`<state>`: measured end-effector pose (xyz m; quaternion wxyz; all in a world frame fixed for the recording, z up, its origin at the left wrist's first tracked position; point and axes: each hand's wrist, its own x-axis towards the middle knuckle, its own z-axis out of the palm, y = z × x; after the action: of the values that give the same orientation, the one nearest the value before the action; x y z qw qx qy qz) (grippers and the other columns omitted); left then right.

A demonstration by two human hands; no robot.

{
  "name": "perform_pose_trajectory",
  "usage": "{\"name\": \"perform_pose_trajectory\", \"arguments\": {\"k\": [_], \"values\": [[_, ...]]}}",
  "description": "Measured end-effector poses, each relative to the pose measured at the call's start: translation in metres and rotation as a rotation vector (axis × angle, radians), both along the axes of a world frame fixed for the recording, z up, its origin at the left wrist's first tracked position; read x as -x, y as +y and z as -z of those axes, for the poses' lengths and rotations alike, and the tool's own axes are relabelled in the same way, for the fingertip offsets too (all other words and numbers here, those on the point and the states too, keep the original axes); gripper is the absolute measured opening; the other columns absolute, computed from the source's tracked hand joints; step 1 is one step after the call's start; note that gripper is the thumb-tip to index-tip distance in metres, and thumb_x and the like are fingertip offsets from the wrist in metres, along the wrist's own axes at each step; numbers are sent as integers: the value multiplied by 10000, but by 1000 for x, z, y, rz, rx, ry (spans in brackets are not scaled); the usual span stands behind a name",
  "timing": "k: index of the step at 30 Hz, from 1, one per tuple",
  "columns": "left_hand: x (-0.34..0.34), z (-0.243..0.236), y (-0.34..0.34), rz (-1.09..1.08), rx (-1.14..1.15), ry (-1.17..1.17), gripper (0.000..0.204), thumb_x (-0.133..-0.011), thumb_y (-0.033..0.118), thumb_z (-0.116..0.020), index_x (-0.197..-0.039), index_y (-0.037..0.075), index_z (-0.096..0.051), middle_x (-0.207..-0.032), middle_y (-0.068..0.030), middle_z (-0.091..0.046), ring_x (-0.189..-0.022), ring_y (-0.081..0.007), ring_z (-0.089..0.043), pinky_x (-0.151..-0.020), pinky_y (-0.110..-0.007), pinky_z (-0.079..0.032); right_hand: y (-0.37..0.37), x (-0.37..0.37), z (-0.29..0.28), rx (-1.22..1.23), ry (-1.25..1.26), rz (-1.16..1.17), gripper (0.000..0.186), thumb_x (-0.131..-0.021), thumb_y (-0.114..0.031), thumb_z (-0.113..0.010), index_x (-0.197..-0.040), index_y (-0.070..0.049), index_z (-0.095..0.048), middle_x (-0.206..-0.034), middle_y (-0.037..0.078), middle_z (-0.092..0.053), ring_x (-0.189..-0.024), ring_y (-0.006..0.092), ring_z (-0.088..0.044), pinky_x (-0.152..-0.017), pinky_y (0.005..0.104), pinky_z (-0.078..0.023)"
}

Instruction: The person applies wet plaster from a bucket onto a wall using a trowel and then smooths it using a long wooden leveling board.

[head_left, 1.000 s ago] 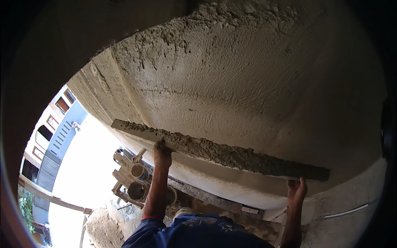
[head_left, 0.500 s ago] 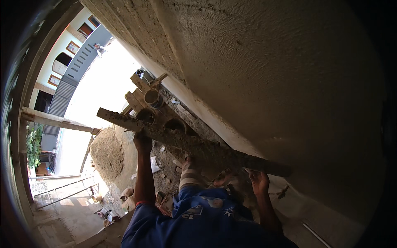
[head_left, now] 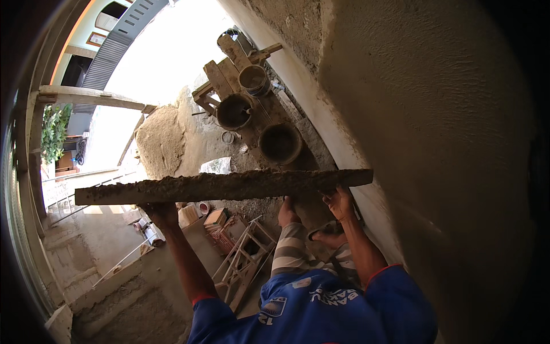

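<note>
A long straightedge board (head_left: 223, 188), its upper side crusted with wet mortar, lies crosswise in front of me. My left hand (head_left: 162, 215) is closed on its lower edge toward the left end. Near the right end, my right hand (head_left: 340, 203) grips the same edge, with the thumb apart from the fingers. The board's right tip is close to the plastered wall (head_left: 424, 149) on my right; whether they touch I cannot tell. Much of both hands' fingers is hidden by the board.
Beyond the board, buckets (head_left: 299, 144) stand on scaffold planks (head_left: 220, 79) along the wall. A sand heap (head_left: 162, 140) lies to the left of them. Below are a wooden frame like a ladder (head_left: 245, 265), stacked tiles (head_left: 217, 219) and my feet (head_left: 288, 212) on a plank.
The board has swung from a slant, right end lower, to nearly level across the view, and shifted left. Both hands have moved with it. My view has turned, showing more of the buckets.
</note>
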<state>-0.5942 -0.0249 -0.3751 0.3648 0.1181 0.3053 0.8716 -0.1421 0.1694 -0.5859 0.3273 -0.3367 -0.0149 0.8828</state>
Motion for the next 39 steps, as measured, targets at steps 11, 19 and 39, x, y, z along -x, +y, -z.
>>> {"name": "perform_pose_trajectory", "arguments": {"k": [11,19,39], "values": [[35,-57,-85,-195,204,259,495,-804,321,-637,-1208,55,-533,-1226,-100,-555,-1149,-271,-501,-1033,-457,-331,13,206,122,329,315,-225,399,-935,-304,-446,-1173,14,-484,-1119,174,-572,-952,309,-608,-750,401,-566],[-29,-17,-12,-431,592,647,381,-809,261,-652,-1089,16,-570,-1132,-99,-588,-1082,-253,-529,-968,-424,-386,31,232,143,256,-131,-477,444,-951,-310,-418,-1239,27,-413,-1043,202,-570,-831,294,-623,-690,409,-574],[-103,51,106,-311,981,776,237,-726,90,-696,-906,-47,-626,-871,-82,-633,-803,-156,-561,-732,-330,-472,35,-105,58,69,-813,-480,559,-914,-196,-493,-1388,-35,-245,-856,153,-605,-651,234,-613,-538,361,-540]]}}
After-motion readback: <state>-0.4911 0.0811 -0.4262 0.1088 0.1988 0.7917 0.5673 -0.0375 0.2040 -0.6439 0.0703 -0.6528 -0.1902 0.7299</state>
